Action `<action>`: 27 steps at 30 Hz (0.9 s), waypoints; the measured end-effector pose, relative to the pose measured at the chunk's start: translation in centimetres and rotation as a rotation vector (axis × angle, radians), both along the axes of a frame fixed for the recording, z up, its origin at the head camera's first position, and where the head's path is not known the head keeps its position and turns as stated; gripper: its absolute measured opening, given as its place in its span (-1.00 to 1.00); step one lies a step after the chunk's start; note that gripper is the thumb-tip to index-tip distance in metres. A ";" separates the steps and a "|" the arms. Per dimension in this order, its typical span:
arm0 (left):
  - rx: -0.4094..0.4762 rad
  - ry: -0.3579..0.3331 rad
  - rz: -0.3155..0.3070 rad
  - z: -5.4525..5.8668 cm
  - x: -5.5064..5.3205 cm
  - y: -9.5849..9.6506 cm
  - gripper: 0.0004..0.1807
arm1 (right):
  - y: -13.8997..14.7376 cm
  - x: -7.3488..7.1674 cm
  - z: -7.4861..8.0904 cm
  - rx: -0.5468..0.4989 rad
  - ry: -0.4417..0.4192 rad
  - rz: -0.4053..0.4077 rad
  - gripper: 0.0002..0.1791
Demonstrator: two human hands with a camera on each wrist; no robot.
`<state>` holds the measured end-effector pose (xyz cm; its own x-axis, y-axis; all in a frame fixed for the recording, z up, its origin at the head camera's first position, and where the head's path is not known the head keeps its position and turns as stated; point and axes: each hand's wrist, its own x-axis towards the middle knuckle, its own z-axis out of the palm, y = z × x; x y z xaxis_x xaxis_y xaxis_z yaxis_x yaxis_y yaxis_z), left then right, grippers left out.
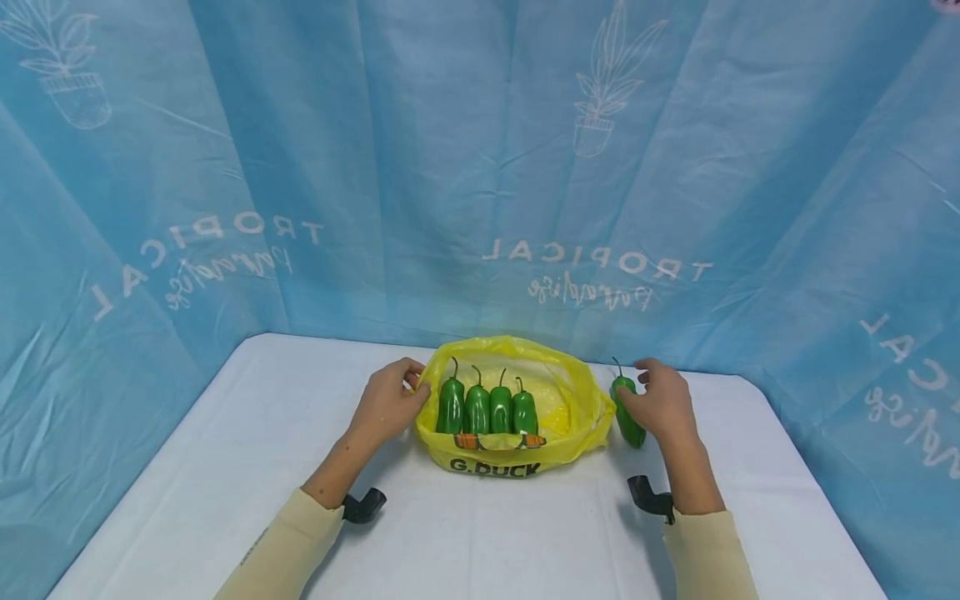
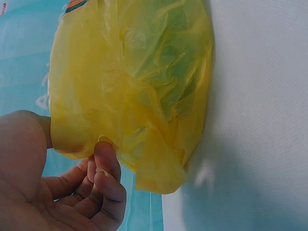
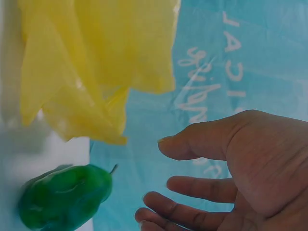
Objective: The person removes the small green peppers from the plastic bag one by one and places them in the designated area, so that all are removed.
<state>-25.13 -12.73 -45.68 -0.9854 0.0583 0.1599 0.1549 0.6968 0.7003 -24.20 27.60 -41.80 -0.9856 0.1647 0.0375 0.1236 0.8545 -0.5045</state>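
A yellow plastic bag [image 1: 577, 450] sits with its mouth spread wide, and several green chili peppers [image 1: 477, 408] stand side by side inside, stems up. My left hand [image 1: 392, 400] holds the bag's left rim. In the left wrist view the thumb goes behind the yellow plastic [image 2: 77, 96] while fingertips [image 2: 107, 159] touch it from the near side. Another green chili pepper [image 1: 628, 425] lies on the table just right of the bag. Over it hovers my right hand [image 1: 663, 402]; the right wrist view shows its fingers spread, apart from that pepper [image 3: 67, 197].
A white-covered table [image 1: 510, 542] carries everything. Behind it and along both sides hangs a blue printed curtain [image 1: 450, 167], close to the table's back edge. Black wrist mounts [image 1: 365, 506] stick out inward from both sleeves.
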 end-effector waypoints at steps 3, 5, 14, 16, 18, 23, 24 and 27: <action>-0.001 -0.005 -0.004 0.0 0.1 -0.1 -0.65 | -0.6 0.3 0.5 -0.010 0.033 0.005 -0.36; 0.001 -0.006 -0.006 0.0 0.1 -0.1 -0.65 | -1.1 0.6 0.8 -0.022 0.066 0.016 -0.38; 0.009 0.003 -0.011 -0.1 -0.1 -0.1 -0.65 | -3.7 1.6 1.6 -0.061 0.219 0.105 -0.48; 0.008 0.004 -0.010 0.0 -0.1 -0.1 -0.66 | -4.2 1.7 1.6 -0.059 0.253 0.134 -0.49; 0.009 0.006 -0.009 0.0 0.0 -0.1 -0.66 | -4.7 1.8 1.4 -0.055 0.282 0.159 -0.51; 0.010 -0.002 -0.010 0.0 0.1 -0.1 -0.65 | -5.9 1.8 0.9 -0.056 0.305 0.198 -0.53; 0.010 -0.004 -0.010 0.0 0.1 0.0 -0.65 | -6.1 1.9 0.8 -0.058 0.306 0.205 -0.53; 0.011 -0.001 -0.008 0.0 0.0 0.0 -0.65 | -6.8 1.9 0.5 -0.056 0.308 0.217 -0.53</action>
<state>-25.09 -12.74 -45.70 -0.9850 0.0641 0.1600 0.1597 0.6878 0.7081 -22.27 20.76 -41.28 -0.9417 -0.0367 0.3345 -0.2223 0.8141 -0.5365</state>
